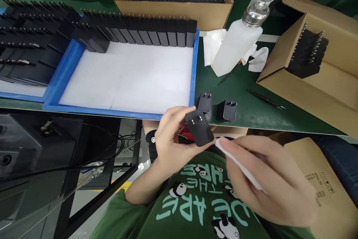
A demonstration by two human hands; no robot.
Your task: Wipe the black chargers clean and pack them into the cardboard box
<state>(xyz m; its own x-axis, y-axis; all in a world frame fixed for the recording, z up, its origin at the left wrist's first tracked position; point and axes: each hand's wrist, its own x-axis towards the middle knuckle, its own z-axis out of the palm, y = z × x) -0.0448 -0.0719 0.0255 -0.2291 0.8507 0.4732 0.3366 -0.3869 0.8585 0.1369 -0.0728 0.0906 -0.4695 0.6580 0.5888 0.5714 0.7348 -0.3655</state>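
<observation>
My left hand [173, 142] is closed around a black plug-in charger [199, 129], whose two metal prongs face up toward me. Close by on the right, my right hand [268, 175] pinches a folded white cloth [242, 168]; its tip is near the charger's lower corner, and I cannot tell whether they touch. Just beyond my hands, two more black chargers, a left one [205, 103] and a right one [228, 110], stand on the green bench with prongs up.
A blue-edged tray [125, 78] holds a row of chargers; another full tray [22, 93] is at left. Cardboard boxes with chargers stand behind [173, 10] and at right [307, 97]. A white pump bottle [237, 43], wipes [214, 43] and black tweezers [265, 99] lie between.
</observation>
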